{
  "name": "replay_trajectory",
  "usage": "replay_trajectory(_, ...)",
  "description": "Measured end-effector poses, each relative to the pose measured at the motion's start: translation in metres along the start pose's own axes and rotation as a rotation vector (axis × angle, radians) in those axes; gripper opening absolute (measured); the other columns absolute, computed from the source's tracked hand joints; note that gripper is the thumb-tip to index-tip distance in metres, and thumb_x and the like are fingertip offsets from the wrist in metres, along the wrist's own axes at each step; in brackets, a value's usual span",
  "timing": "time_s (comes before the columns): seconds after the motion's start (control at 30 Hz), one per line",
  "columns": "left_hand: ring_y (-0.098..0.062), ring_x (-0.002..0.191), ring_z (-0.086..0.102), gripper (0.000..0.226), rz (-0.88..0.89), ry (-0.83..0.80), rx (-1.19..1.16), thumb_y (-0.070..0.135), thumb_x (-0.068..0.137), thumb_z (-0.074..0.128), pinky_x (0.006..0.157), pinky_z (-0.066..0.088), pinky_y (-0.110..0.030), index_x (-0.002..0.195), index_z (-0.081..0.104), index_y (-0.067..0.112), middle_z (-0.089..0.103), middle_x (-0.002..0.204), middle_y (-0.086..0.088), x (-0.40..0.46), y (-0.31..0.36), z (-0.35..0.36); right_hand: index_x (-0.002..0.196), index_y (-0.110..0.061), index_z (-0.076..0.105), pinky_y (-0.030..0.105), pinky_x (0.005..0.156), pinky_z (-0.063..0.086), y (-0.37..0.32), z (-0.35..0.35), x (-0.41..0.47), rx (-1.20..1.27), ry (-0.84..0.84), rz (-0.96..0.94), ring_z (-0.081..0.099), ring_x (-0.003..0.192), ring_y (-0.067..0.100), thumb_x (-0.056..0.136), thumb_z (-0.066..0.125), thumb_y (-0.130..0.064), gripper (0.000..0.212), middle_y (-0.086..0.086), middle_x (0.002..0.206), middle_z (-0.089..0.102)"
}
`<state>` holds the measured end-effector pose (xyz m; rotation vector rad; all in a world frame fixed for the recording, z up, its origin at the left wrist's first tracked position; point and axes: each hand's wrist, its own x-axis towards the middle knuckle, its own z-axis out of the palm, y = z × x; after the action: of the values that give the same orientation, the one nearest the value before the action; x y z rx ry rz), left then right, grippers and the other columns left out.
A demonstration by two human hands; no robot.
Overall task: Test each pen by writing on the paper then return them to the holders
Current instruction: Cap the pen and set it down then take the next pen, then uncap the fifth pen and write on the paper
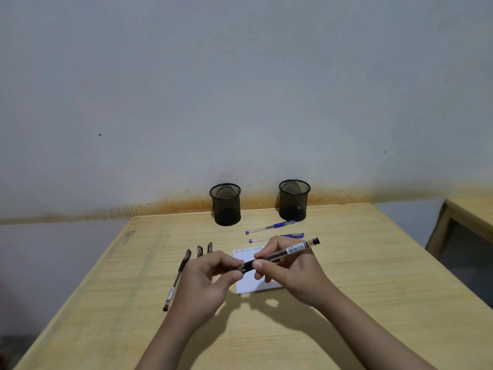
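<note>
A clear black-ink pen is held above the white paper. My right hand grips its barrel near the dark grip, while my left hand pinches the cap end at the tip. Faint writing shows along the paper's top edge. Three black pens lie left of the paper: one fully visible, two mostly hidden behind my left hand. Two blue pens lie behind the paper. Two black mesh holders stand at the table's far edge.
The wooden table stands against a grey wall. A second piece of wooden furniture stands to the right, across a gap.
</note>
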<state>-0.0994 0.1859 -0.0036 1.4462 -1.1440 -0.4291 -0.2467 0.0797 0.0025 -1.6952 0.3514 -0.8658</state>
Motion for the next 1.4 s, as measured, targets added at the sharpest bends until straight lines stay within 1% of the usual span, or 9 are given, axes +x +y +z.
replay_trajectory(0.27,-0.007,0.072,0.066,0.026,0.025,0.008,0.062,-0.005,0.071,0.074,0.069,0.048,-0.012,0.067,0.07,0.021,0.073,0.075,0.004,0.012,-0.001,0.011,0.09,-0.009,0.064,0.024,0.059,0.051,0.011,-0.009,0.002,0.003,0.044,0.071,0.066,0.068,0.011,0.084,0.068,-0.001,0.011,-0.005,0.068,0.069)
replay_trajectory(0.4,-0.002,0.072,0.063,0.026,0.036,0.015,0.217,0.0,0.075,0.072,0.066,0.043,-0.007,0.07,0.069,0.025,0.071,0.073,0.006,0.025,-0.007,0.012,0.113,-0.021,0.061,0.029,0.072,0.057,0.019,-0.017,0.002,0.121,0.263,0.248,0.066,0.083,0.008,0.071,0.081,-0.024,0.047,-0.004,0.089,0.069)
replay_trajectory(0.53,0.001,0.077,0.059,0.024,0.055,-0.01,0.324,-0.002,0.077,0.069,0.066,0.041,-0.005,0.074,0.068,0.022,0.068,0.075,0.008,0.027,-0.019,0.008,0.117,-0.027,0.057,0.017,0.09,0.043,0.022,-0.041,0.003,-0.351,0.542,0.028,0.053,0.102,0.001,0.071,0.081,-0.031,0.052,-0.015,0.11,0.06)
replay_trajectory(0.63,-0.002,0.08,0.06,0.032,0.067,-0.042,0.342,-0.001,0.076,0.069,0.068,0.043,-0.007,0.073,0.065,0.031,0.069,0.077,0.008,0.029,-0.027,0.015,0.113,-0.027,0.061,0.008,0.089,0.034,0.025,-0.048,0.005,-0.775,0.314,-0.228,0.048,0.104,0.002,0.074,0.07,-0.041,0.042,-0.015,0.11,0.059)
replay_trajectory(0.73,-0.004,0.081,0.06,0.035,0.063,-0.079,0.321,0.002,0.076,0.071,0.069,0.044,-0.008,0.072,0.063,0.035,0.069,0.077,0.011,0.033,-0.031,0.03,0.105,-0.023,0.068,0.023,0.084,0.047,0.035,-0.043,0.007,-0.875,0.078,-0.192,0.058,0.096,0.008,0.078,0.065,-0.039,0.032,-0.01,0.101,0.067)
replay_trajectory(0.97,0.004,0.088,0.058,0.031,0.08,-0.1,0.232,0.02,0.081,0.07,0.074,0.042,-0.012,0.098,0.057,0.042,0.064,0.089,0.016,0.036,-0.026,0.083,0.093,-0.016,0.073,0.025,0.071,0.051,0.042,-0.082,-0.015,-0.898,0.126,-0.091,0.062,0.079,0.01,0.081,0.063,-0.021,0.016,-0.003,0.085,0.069)
replay_trajectory(1.1,0.01,0.105,0.046,0.038,0.193,-0.279,0.248,0.034,0.086,0.061,0.08,0.033,-0.002,0.121,0.049,0.035,0.051,0.112,0.022,0.027,-0.015,0.14,0.09,-0.018,0.072,0.015,0.068,0.047,0.035,-0.136,-0.062,-0.985,0.315,0.006,0.06,0.075,0.006,0.08,0.07,-0.015,0.011,-0.004,0.083,0.065)
replay_trajectory(1.27,0.006,0.108,0.043,0.035,0.384,-0.577,0.198,0.035,0.088,0.055,0.082,0.025,0.006,0.122,0.05,0.03,0.05,0.119,0.015,0.002,0.01,0.231,0.09,-0.018,0.072,0.029,0.071,0.052,0.018,-0.198,-0.146,-1.137,0.565,0.222,0.06,0.078,0.009,0.079,0.073,-0.014,0.012,-0.006,0.082,0.063)
replay_trajectory(1.4,-0.015,0.12,0.044,0.042,0.511,-0.816,0.251,0.04,0.087,0.052,0.099,0.032,-0.016,0.126,0.05,0.023,0.05,0.131,0.003,-0.019,0.02,0.299,0.091,-0.015,0.073,0.035,0.071,0.054,0.007,-0.229,-0.217,-1.19,0.746,0.39,0.063,0.079,0.017,0.078,0.073,-0.011,0.013,0.0,0.084,0.065)
